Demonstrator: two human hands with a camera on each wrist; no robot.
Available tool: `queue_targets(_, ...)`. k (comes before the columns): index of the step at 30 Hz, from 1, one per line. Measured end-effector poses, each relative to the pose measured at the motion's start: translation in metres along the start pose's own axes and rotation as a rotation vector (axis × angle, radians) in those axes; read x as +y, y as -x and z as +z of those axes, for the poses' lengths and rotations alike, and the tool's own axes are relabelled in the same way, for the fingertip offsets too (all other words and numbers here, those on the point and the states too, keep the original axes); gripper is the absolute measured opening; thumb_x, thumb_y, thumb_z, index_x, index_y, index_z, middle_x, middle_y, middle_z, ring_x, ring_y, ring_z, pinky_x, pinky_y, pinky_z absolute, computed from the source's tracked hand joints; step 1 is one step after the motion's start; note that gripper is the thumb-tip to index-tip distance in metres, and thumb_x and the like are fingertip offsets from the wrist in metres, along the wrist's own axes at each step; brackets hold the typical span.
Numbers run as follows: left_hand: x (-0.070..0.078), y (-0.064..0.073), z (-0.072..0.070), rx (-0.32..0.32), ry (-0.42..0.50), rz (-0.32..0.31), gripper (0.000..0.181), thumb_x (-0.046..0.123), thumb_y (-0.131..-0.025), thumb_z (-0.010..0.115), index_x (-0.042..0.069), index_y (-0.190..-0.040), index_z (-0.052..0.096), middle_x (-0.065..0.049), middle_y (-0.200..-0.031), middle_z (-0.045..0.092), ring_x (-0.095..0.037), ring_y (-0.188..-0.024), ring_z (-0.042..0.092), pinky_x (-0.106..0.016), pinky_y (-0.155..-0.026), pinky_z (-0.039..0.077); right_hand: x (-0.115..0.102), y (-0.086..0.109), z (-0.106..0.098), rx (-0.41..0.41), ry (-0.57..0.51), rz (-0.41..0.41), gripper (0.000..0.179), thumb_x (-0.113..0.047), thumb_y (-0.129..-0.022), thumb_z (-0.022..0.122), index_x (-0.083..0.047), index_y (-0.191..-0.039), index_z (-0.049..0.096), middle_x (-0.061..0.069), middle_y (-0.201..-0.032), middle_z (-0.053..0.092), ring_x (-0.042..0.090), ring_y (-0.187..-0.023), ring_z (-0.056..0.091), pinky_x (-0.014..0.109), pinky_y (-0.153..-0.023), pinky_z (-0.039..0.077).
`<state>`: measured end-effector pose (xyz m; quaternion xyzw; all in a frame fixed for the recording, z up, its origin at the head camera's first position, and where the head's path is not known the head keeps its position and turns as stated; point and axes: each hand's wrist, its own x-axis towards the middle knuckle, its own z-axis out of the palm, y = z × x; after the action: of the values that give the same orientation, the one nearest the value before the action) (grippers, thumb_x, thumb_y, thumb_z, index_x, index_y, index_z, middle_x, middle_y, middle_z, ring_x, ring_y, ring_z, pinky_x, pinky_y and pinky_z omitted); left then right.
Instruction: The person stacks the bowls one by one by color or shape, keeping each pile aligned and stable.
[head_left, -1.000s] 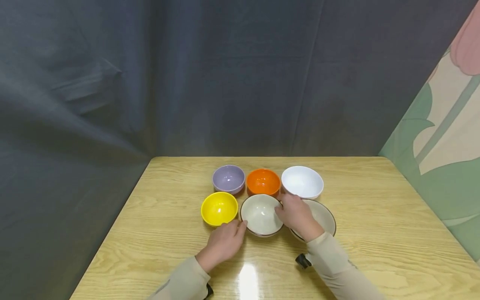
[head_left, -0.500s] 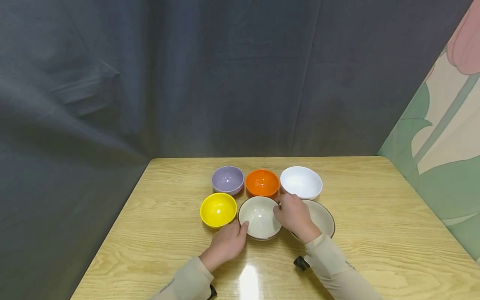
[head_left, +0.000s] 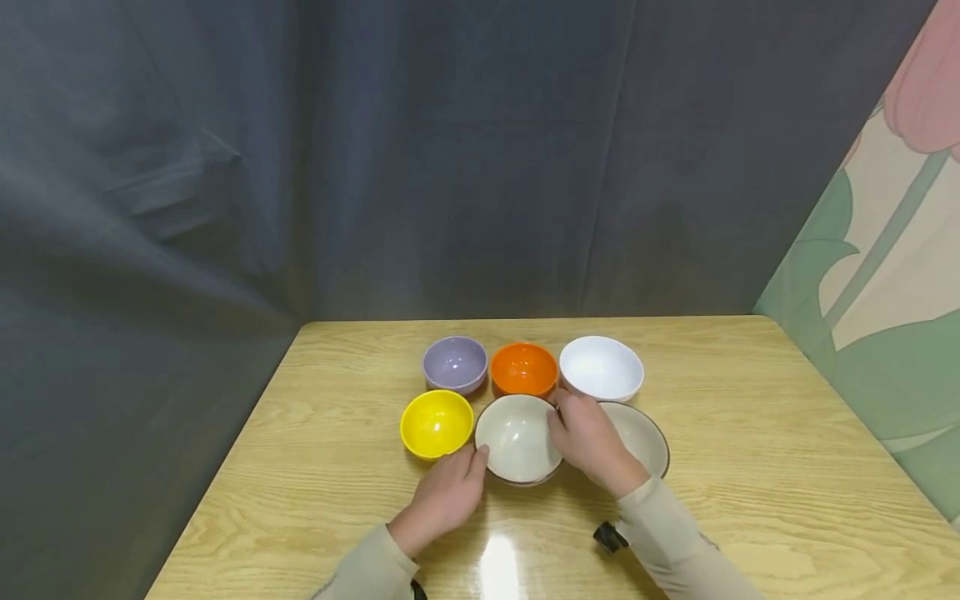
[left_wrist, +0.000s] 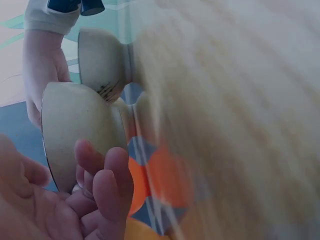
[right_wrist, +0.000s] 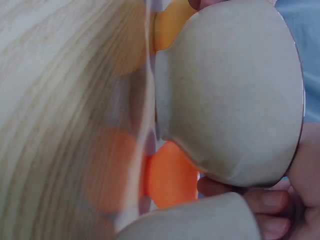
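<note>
Both hands hold a cream bowl with a dark rim [head_left: 517,439] in the middle of the front row. At its near left side, my left hand [head_left: 447,493] has the thumb at the rim and fingers against the outer wall, clear in the left wrist view. My right hand [head_left: 592,440] pinches the right rim, thumb inside and fingers outside. The bowl stands upright; whether its foot touches the table cannot be told. A second cream bowl [head_left: 639,437] sits to the right, partly hidden by the right hand. Left of the held bowl, very close, is a yellow bowl [head_left: 437,425].
Behind stands a row with a purple bowl [head_left: 455,365], an orange bowl [head_left: 524,369] and a white bowl [head_left: 602,368]. They rest on a wooden table [head_left: 300,483]. A dark curtain [head_left: 465,167] hangs along the back and left; a flower-patterned cloth [head_left: 900,333] is at right.
The held cream bowl has shifted slightly left and nearer, narrowing its gap to the yellow bowl. Both hands keep their hold. The head view has tilted a little.
</note>
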<state>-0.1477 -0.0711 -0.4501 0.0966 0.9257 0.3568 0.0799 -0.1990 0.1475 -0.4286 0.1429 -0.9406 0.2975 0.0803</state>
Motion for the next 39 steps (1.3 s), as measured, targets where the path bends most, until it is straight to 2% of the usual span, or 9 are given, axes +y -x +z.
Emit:
queue_targets(6, 0.003, 0.005, -0.013, 0.018, 0.069, 0.026, 0.061, 0.048, -0.109, 0.020, 0.009, -0.084, 0.060, 0.003, -0.057, 0.056, -0.016, -0.053, 0.050, -0.032, -0.054, 0.040, -0.001, 0.008, -0.011, -0.003, -0.066, -0.018, 0.007, 0.000, -0.095, 0.055, -0.001, -0.093, 0.061, 0.004, -0.077, 0.057, 0.016, -0.068, 0.050, 0.029, -0.059, 0.045)
queue_targets(10, 0.003, 0.005, -0.017, 0.039, 0.084, 0.060, 0.064, 0.047, -0.109, 0.018, 0.007, -0.082, 0.060, 0.004, -0.057, 0.057, -0.013, -0.051, 0.049, -0.029, -0.052, 0.039, 0.001, 0.014, -0.023, -0.012, -0.078, -0.001, 0.008, -0.004, -0.096, 0.053, -0.001, -0.098, 0.061, 0.003, -0.075, 0.057, 0.015, -0.066, 0.051, 0.027, -0.057, 0.045)
queue_targets(16, 0.004, 0.001, -0.016, 0.022, 0.100, 0.071, 0.065, 0.046, -0.110, 0.017, 0.008, -0.084, 0.062, 0.000, -0.061, 0.062, -0.012, -0.051, 0.051, -0.029, -0.054, 0.041, 0.008, 0.025, -0.041, 0.043, -0.082, -0.013, 0.016, -0.003, -0.096, 0.055, 0.001, -0.107, 0.066, 0.002, -0.076, 0.062, 0.012, -0.065, 0.051, 0.027, -0.058, 0.045)
queue_targets(18, 0.006, -0.001, -0.014, 0.011, 0.116, 0.080, 0.064, 0.046, -0.110, 0.018, 0.007, -0.087, 0.063, -0.003, -0.063, 0.064, -0.012, -0.052, 0.052, -0.029, -0.054, 0.042, 0.010, 0.029, -0.048, 0.054, -0.088, -0.014, 0.019, -0.003, -0.096, 0.054, 0.001, -0.110, 0.066, 0.001, -0.073, 0.060, 0.012, -0.062, 0.049, 0.027, -0.056, 0.043)
queue_targets(21, 0.008, -0.005, -0.011, -0.022, 0.178, 0.090, 0.060, 0.044, -0.110, 0.020, 0.004, -0.106, 0.064, -0.005, -0.073, 0.066, -0.017, -0.056, 0.057, -0.030, -0.057, 0.045, 0.015, 0.034, -0.056, 0.073, -0.086, -0.009, 0.020, -0.003, -0.096, 0.054, -0.001, -0.111, 0.067, 0.000, -0.071, 0.060, 0.012, -0.061, 0.048, 0.026, -0.056, 0.042)
queue_targets(25, 0.012, -0.011, -0.006, -0.072, 0.240, 0.093, 0.055, 0.041, -0.110, 0.023, 0.004, -0.136, 0.055, -0.003, -0.094, 0.068, -0.021, -0.073, 0.063, -0.038, -0.080, 0.049, 0.024, 0.041, -0.063, 0.087, -0.095, 0.011, 0.019, -0.005, -0.098, 0.053, -0.001, -0.111, 0.066, 0.001, -0.074, 0.063, 0.013, -0.063, 0.050, 0.026, -0.056, 0.043)
queue_targets(28, 0.013, -0.014, -0.003, -0.102, 0.248, 0.091, 0.054, 0.040, -0.110, 0.023, 0.007, -0.143, 0.050, -0.001, -0.106, 0.068, -0.020, -0.081, 0.063, -0.042, -0.092, 0.045, 0.030, 0.046, -0.067, 0.095, -0.099, 0.036, 0.020, -0.007, -0.099, 0.053, -0.001, -0.112, 0.066, 0.002, -0.076, 0.062, 0.014, -0.064, 0.051, 0.026, -0.056, 0.044)
queue_targets(36, 0.017, -0.023, 0.002, -0.144, 0.308, 0.115, 0.042, 0.024, -0.109, 0.032, 0.003, -0.139, 0.053, -0.003, -0.113, 0.070, -0.022, -0.090, 0.069, -0.033, -0.077, 0.053, 0.043, 0.056, -0.077, 0.120, -0.097, 0.093, 0.024, -0.013, -0.103, 0.050, 0.000, -0.117, 0.065, 0.004, -0.074, 0.057, 0.014, -0.060, 0.047, 0.027, -0.050, 0.040)
queue_targets(39, 0.021, -0.026, 0.003, -0.160, 0.362, 0.122, 0.041, 0.020, -0.108, 0.034, 0.002, -0.140, 0.051, -0.006, -0.115, 0.069, -0.025, -0.091, 0.068, -0.035, -0.069, 0.057, 0.047, 0.059, -0.079, 0.130, -0.091, 0.107, 0.025, -0.013, -0.103, 0.049, 0.000, -0.117, 0.065, 0.004, -0.073, 0.057, 0.013, -0.059, 0.045, 0.027, -0.049, 0.039)
